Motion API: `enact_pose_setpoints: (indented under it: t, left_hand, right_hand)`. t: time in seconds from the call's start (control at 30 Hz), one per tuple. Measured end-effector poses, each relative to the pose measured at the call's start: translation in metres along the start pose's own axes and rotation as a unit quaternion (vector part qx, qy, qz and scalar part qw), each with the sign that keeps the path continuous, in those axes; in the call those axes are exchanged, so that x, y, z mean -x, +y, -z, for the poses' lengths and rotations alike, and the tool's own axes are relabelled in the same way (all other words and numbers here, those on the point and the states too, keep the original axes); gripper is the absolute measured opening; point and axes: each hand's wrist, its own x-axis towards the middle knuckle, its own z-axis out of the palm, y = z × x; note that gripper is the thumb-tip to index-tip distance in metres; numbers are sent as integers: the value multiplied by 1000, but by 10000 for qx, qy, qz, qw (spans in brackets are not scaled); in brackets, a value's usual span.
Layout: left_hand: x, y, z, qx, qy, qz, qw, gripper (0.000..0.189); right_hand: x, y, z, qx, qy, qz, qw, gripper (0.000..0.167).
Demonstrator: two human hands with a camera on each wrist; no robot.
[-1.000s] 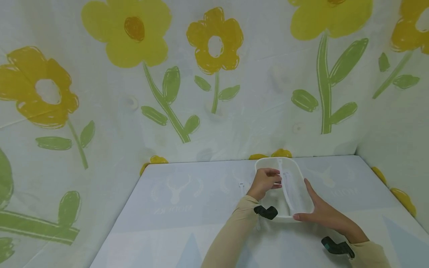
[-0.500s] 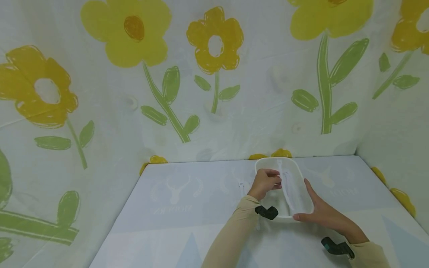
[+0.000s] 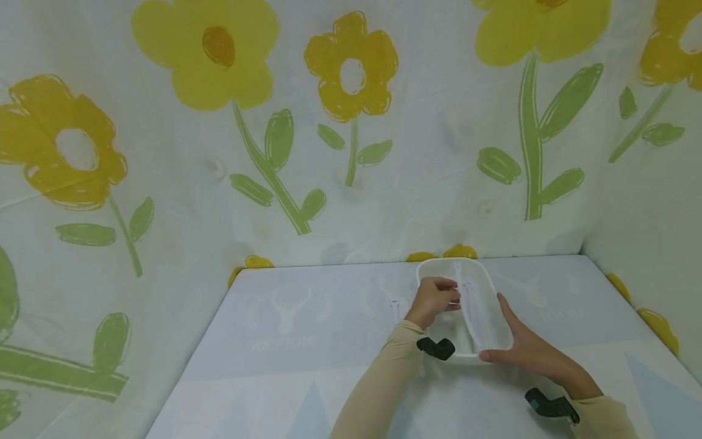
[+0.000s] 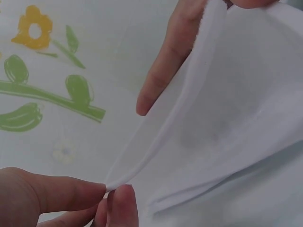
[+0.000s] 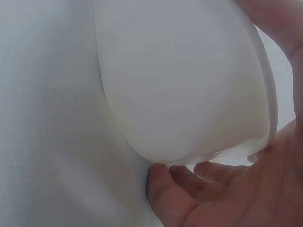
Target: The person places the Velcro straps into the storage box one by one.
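My right hand (image 3: pixel 534 350) grips a white round-cornered box (image 3: pixel 496 320) at its near right corner. The thumb lies at the near rim and the other fingers spread along the right side. In the right wrist view, fingertips (image 5: pixel 161 189) press under the box's pale wall (image 5: pixel 189 94). My left hand (image 3: pixel 433 302) reaches over the box's left half. Its thumb and fingers (image 4: pixel 66 191) pinch a narrow white strip (image 4: pixel 201 61) in the left wrist view. From the head, this strip runs lengthwise across the box. White folded material (image 3: pixel 482 311) lies to its right.
A small white clip-like piece (image 3: pixel 395 310) lies on the table left of the box. Another thin white end (image 3: pixel 422 369) shows beside the left sleeve. The pale patterned table (image 3: pixel 263 366) meets a flower-printed curtain (image 3: pixel 417 201) behind and at both sides.
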Motion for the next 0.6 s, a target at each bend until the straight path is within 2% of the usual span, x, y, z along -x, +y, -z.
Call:
enact_pose_setpoints:
  t: [0.4, 0.6]
  left_hand:
    - [2, 1, 0, 117, -52, -77, 9999, 20]
    - [2, 0, 0, 100, -41, -12, 9999, 20]
  right_hand:
    - [1, 0, 0, -25, 35, 101, 9999, 135]
    - [1, 0, 0, -12, 25, 40, 10000, 136]
